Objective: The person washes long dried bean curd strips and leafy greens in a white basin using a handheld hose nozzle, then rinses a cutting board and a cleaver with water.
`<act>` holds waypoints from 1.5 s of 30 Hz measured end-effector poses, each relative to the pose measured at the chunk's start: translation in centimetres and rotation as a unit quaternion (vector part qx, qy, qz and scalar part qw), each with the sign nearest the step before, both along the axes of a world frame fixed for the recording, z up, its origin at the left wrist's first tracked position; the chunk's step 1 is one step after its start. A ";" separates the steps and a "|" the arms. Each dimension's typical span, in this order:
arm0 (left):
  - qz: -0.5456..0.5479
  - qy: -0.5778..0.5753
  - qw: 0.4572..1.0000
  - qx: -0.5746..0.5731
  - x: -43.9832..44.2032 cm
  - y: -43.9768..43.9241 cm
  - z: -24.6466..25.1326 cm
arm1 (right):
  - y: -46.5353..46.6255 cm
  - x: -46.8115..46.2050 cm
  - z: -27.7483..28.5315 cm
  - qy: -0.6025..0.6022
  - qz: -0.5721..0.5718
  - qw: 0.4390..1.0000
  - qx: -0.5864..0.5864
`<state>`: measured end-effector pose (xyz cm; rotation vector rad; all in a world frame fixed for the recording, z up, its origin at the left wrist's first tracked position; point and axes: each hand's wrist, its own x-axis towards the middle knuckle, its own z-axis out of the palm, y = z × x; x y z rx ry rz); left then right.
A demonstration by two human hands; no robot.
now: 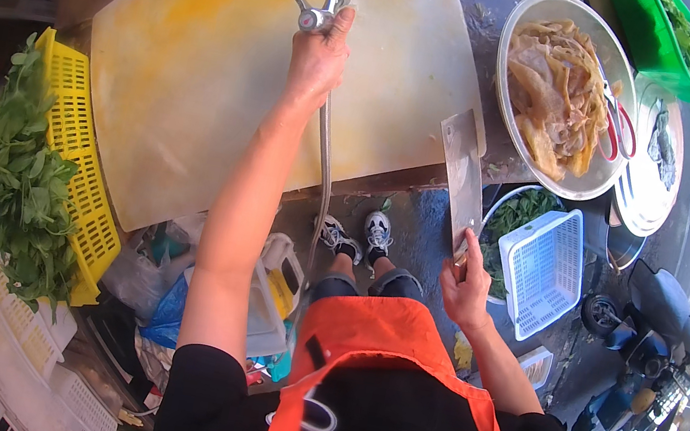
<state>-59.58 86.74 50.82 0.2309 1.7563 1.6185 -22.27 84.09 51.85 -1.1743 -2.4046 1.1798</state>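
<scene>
My left hand (317, 65) is closed around a chrome tap with a lever (316, 15), held over the far part of a large yellow-stained cutting board (214, 95). From the tap a braided metal hose (325, 157) hangs down past the board's near edge. My right hand (469, 286) grips the handle of a broad-bladed cleaver (463, 171). Its blade points away from me, with the tip beside the board's right corner. Most of the cleaver's handle is hidden by my fingers.
Right of the board stands a metal bowl (500, 115) of pale brown, skin-like food, with red-handled scissors (616, 128) on it. Leafy greens (22, 179) fill a yellow basket (69, 111) at left. A light-blue basket (539, 270) and a parked scooter (643, 330) are at right.
</scene>
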 end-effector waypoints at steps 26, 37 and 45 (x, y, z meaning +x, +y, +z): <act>-0.403 0.056 0.888 -0.213 6.8 -6.3 -0.1 | 3.9 8.0 -2.5 -0.018 0.067 0.996 -0.047; -0.054 0.053 0.996 -0.046 -1.8 5.4 2.7 | 4.3 7.8 -2.6 -0.001 0.081 0.996 -0.036; -0.128 0.094 0.985 0.068 2.1 8.9 -0.7 | 3.4 7.5 -3.0 0.028 0.086 0.995 -0.045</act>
